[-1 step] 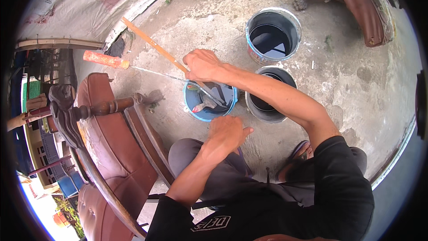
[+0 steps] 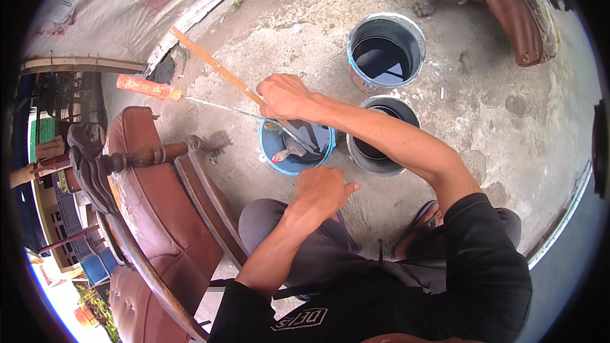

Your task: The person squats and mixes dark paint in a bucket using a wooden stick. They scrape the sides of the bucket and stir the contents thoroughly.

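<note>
right arm (image 2: 406, 143) reaches forward and across to the left, elbow (image 2: 454, 174) bent; right hand (image 2: 284, 96) clenched, fingers (image 2: 269, 110) curled. left forearm (image 2: 273, 251) angles forward and rightward; left hand (image 2: 319, 192) back-up, thumb (image 2: 351, 187) extended to the right, fingertips hidden. hands apart, right one farther forward.

The right hand (image 2: 283, 96) grips a wooden stick (image 2: 216, 65) dipping into a blue bucket (image 2: 271, 146); the left hand (image 2: 319, 190) hangs just beside it; a large bucket (image 2: 414, 43) and a grey bucket (image 2: 382, 168), holding dark liquid (image 2: 376, 63), stand nearby.
</note>
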